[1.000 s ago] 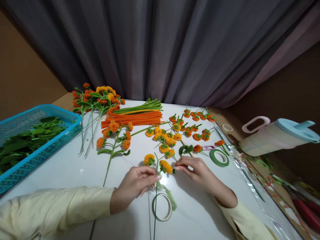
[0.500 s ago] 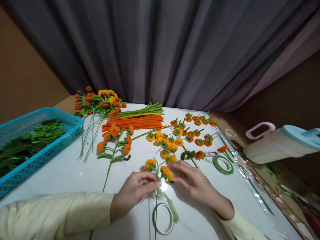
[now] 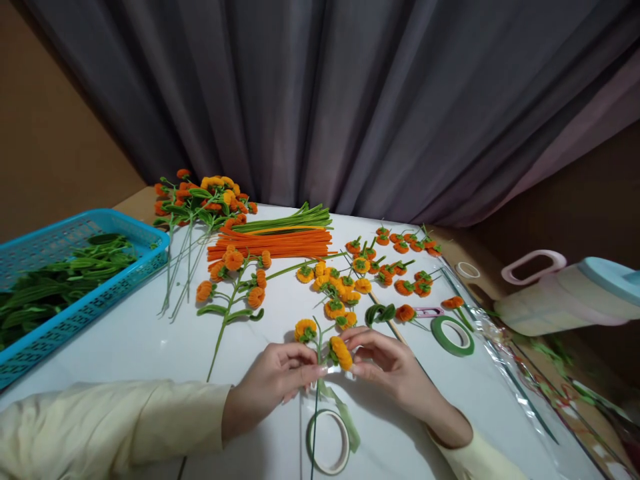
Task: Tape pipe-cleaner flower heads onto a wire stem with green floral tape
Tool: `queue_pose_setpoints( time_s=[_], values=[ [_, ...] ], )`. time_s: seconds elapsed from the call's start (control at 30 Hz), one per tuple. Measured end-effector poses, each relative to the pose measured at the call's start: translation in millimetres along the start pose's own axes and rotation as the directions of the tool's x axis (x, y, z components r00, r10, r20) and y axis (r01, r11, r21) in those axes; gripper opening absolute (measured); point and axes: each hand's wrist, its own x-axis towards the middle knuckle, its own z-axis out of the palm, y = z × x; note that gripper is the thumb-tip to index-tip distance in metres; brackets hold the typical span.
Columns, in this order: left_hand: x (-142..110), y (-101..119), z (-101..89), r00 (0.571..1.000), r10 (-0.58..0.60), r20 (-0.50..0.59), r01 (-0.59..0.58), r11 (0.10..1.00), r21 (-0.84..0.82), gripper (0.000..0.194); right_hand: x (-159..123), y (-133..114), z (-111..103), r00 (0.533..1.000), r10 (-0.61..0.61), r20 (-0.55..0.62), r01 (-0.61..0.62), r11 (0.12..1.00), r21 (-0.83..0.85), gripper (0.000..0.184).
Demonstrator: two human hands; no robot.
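Note:
My left hand (image 3: 280, 377) pinches a thin green wire stem (image 3: 314, 420) between thumb and fingers. At the top of this stem, an orange-yellow pipe-cleaner flower (image 3: 305, 331) stands on the left and a second yellow flower (image 3: 341, 353) leans to the right. My right hand (image 3: 387, 367) has its thumb and curved fingers against the edge of that second flower. A pale green strip of floral tape (image 3: 345, 413) trails down from the stem beside my left fingertips. Its roll (image 3: 343, 460) rests on the table below my hands, behind the long stem.
A blue basket (image 3: 145, 267) of green leaves stands at left. Orange pipe cleaners (image 3: 270, 245), a finished orange spray (image 3: 227, 310) and several loose yellow flowers (image 3: 335, 308) lie beyond my hands. Right are a green tape roll (image 3: 467, 347), a pink clip (image 3: 429, 312) and a tumbler (image 3: 545, 300).
My right fingers have closed in on the right-hand yellow flower, which now tilts more sideways. My left hand keeps its pinch on the stem. The whole view has shifted slightly.

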Motion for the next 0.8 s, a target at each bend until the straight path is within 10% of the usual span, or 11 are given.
queue_pose_setpoints(
  time_s=[0.8],
  values=[
    [-4.2, 9.1, 5.7, 0.997, -0.006, -0.078, 0.013, 0.997, 0.081, 0.032, -0.9, -3.5, -2.0, 1.000, -0.008, 0.013, 0.010, 0.984, -0.178, 0.023]
  ],
)
